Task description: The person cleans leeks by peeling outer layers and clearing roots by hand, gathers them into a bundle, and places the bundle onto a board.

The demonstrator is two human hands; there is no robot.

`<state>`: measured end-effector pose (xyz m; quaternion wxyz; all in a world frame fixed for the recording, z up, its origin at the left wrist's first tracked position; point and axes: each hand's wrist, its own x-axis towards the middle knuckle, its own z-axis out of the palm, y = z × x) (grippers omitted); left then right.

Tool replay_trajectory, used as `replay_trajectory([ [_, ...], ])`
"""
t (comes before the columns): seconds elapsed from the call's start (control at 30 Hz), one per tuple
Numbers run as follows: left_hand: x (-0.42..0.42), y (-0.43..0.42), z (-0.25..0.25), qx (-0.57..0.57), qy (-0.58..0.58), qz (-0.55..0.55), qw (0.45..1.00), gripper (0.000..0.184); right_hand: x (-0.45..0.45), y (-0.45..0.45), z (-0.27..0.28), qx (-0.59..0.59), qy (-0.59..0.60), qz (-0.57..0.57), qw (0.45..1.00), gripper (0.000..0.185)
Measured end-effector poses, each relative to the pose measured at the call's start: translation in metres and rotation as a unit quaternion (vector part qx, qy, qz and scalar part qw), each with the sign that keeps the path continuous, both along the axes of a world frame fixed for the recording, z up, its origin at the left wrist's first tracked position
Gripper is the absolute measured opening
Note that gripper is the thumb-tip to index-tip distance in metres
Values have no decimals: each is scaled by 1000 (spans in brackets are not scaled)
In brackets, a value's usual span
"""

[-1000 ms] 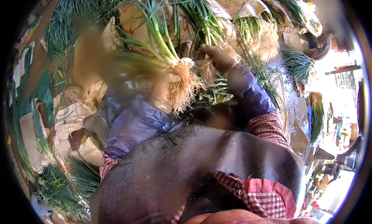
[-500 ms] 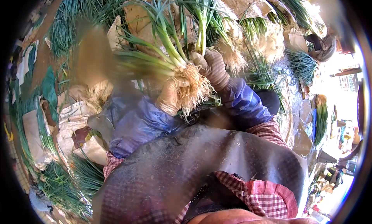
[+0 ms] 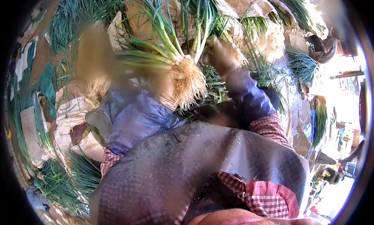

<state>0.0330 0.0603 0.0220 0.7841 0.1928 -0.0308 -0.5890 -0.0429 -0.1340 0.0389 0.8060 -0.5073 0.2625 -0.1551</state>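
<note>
Green onion bunch [image 3: 183, 65]: in front of the wearer, above the near edge of the dark apron [image 3: 194, 158], roots toward the body and leaves fanning away and to the left; this direction probably keeps the long tops clear of the lap.
Left hand [image 3: 167, 94]: gloved, partly behind a blur, closed around the bunch at its root end; gripping there likely gathers the stems where they are firmest and leaves the tops loose.
Root tuft [image 3: 189, 84]: hanging beside the left hand, spread and uncovered, apparently because the grip sits to one side of it.
Right hand [image 3: 222, 59]: gloved and blurred, just right of the pale stems; I cannot tell whether its fingers are wide, narrow or around something.
Blue sleeves [image 3: 140, 121]: covering both forearms over checked cuffs [image 3: 269, 127], presumably against wet and soil, as the apron seems to be for the lap.
Loose greens [image 3: 216, 86]: lying below the right hand, between the root tuft and its sleeve.
Rooted bundles [image 3: 269, 42]: beyond the right hand, roots facing the wearer, an arrangement that would keep the root ends within reach.
Brown sheet [image 3: 245, 3]: over part of those bundles, perhaps as a wrap or cover.
</note>
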Motion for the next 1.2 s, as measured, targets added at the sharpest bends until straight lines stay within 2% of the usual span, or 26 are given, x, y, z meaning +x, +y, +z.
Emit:
replay_trajectory([
  [0.03, -6, -2, 4, 15, 19, 28, 999, 52, 14, -10, -3, 75, 0, -68, 995, 43],
  [0.1, -14, -5, 12, 55, 53, 24, 997, 54, 32, -41, -27, 130, -99, -50, 985, 33],
  [0.2, -11, -5, 5, 44, 57, 6, 997, 55, 34, -34, -21, -51, -141, -79, 986, 22],
  [0.27, -11, -4, 7, 20, 86, 11, 996, 56, 25, -35, -21, -51, -146, -83, 984, 22],
  [0.3, -13, -5, 11, 42, 97, 36, 994, 56, 17, -39, -23, -177, -70, -104, 976, 22],
  [0.37, -8, -6, 0, 19, 26, 31, 999, 55, 4, -44, -25, -300, 11, -121, 946, 23],
  [0.4, -6, -7, -2, 19, 29, 31, 999, 55, -3, -41, -21, -417, 76, -67, 903, 22],
  [0.5, -4, -7, -4, 69, 30, 8, 997, 52, -11, -22, -16, -394, 24, 11, 919, 16],
  [0.53, -4, -6, 2, 59, 37, 5, 998, 50, -9, -7, -5, -245, 34, 45, 968, 7],
  [0.57, -4, -5, 5, 50, 45, 2, 998, 49, -8, 2, 1, -90, 43, 78, 992, 10],
  [0.6, -4, -4, 4, 76, 26, 25, 996, 48, -9, 4, -5, -148, 62, 132, 978, 13],
  [0.63, -4, -3, 4, 78, 26, 26, 996, 48, -14, 9, -18, -368, 56, 192, 908, 11],
  [0.67, -3, -2, 8, 79, 27, 21, 996, 47, -18, 16, -28, -574, 42, 197, 794, 14],
  [0.73, 2, -2, 6, 28, 43, -18, 999, 45, -21, 20, -35, -820, 85, 256, 504, 17],
  [0.8, 2, -1, 6, 8, 15, -10, 1000, 45, -26, 32, -38, -624, 307, 458, 553, 16],
  [0.83, 3, 1, 8, -12, -13, 0, 1000, 44, -34, 34, -25, -629, 327, 493, 505, 27],
  [0.9, 9, 3, -2, -1, -11, -56, 998, 44, -53, 4, -34, -584, 304, 473, 586, 38],
  [0.93, 5, 1, 1, -24, -2, -26, 999, 43, -44, -17, -67, -585, 315, 474, 578, 48],
  [0.97, 2, 0, 3, -48, 9, 5, 999, 43, -39, -21, -57, -444, 263, 405, 754, 50],
  [1.0, 7, -2, -14, -46, 56, -36, 997, 43, -34, -25, -47, -191, 152, 302, 922, 54],
  [1.03, 5, -3, -12, -47, 58, -37, 997, 43, -28, -30, -36, -6, 40, 222, 974, 59],
  [1.07, 4, -3, -6, 38, 9, -62, 997, 44, -20, -14, -8, 0, -12, 188, 982, 53],
  [1.1, 4, -7, -11, 58, -36, -36, 997, 45, -12, -4, 8, 5, -65, 156, 986, 47],
  [1.13, 4, -10, -16, 81, -80, -10, 993, 46, -7, 7, 20, -158, -46, 138, 977, 42],
  [1.17, 2, -17, -38, 39, -116, 66, 990, 46, -4, 17, 30, -316, -26, 116, 941, 37],
  [1.2, 5, -18, -55, 35, -157, 83, 983, 46, 0, 25, 39, -336, -11, 113, 935, 30],
])
